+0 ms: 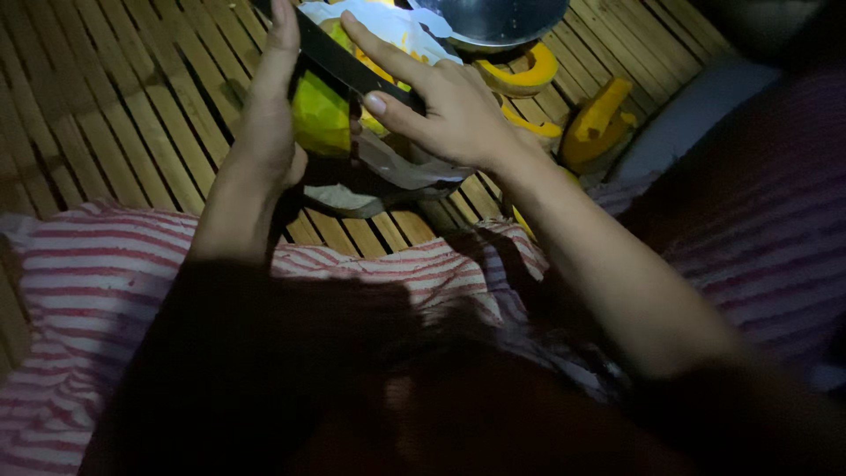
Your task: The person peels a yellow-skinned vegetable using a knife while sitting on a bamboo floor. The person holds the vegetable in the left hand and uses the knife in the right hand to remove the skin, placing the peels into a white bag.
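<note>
The left hand (269,123) cups a chunk of yellow-green squash (319,115), fingers closed round its far side and thumb up along the rind; the right hand (449,110) lies over the dark knife blade (339,60), fingers spread flat on its back with the thumb tucked under; whether that hand closes on a handle I cannot tell, the grip end being hidden; the piece sits raised between both hands, just above a pale sheet of paper or plastic (388,167) on the slatted bamboo floor (115,115).

The step looks like cutting or paring; the blade runs slantwise across the top of the piece, and by my reading the edge is bearing into the flesh; a next stroke would call for steady downward pressure from the flat right palm while the left keeps the chunk from rolling, thumb well clear of the edge.

Materials now; the squash flesh is waxy, bright yellow, the rind greener and smooth; curved orange-yellow peelings (529,75) lie beyond, crescent-shaped, near a metal bowl (493,22) with a dull sheen at the top edge; more orange pieces (599,119) rest to the right; the slats are narrow, ridged, dry-looking; red and white striped cloth (97,282) drapes across the lap below, soft and creased; the light is low, so the finer detail is lost.
</note>
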